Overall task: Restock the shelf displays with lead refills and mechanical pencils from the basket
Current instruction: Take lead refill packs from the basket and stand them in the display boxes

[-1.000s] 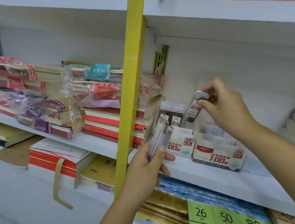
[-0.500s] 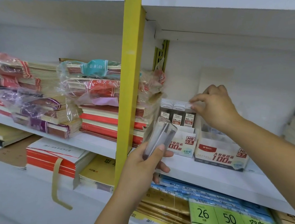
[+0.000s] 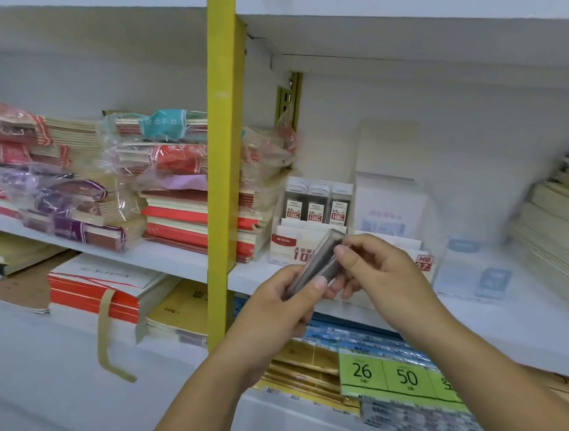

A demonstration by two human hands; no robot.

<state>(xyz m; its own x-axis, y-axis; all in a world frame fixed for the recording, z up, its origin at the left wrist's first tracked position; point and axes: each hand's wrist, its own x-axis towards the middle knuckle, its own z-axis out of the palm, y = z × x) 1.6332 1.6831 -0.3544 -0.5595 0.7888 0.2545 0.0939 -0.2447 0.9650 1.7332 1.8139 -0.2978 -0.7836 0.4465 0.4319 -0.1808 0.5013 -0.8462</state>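
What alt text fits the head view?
Left hand grips clear refill cases while the right hand pinches them, in front of a white shelf. Behind, three stocked cases stand upright in a display box.

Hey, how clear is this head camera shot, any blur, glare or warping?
Head view: soft overall, motion blur smearing both the left hand and right hand on the lead refill cases; the green price tags are readable; the yellow upright leans, likely lens distortion; lighting flat, no harsh glare.
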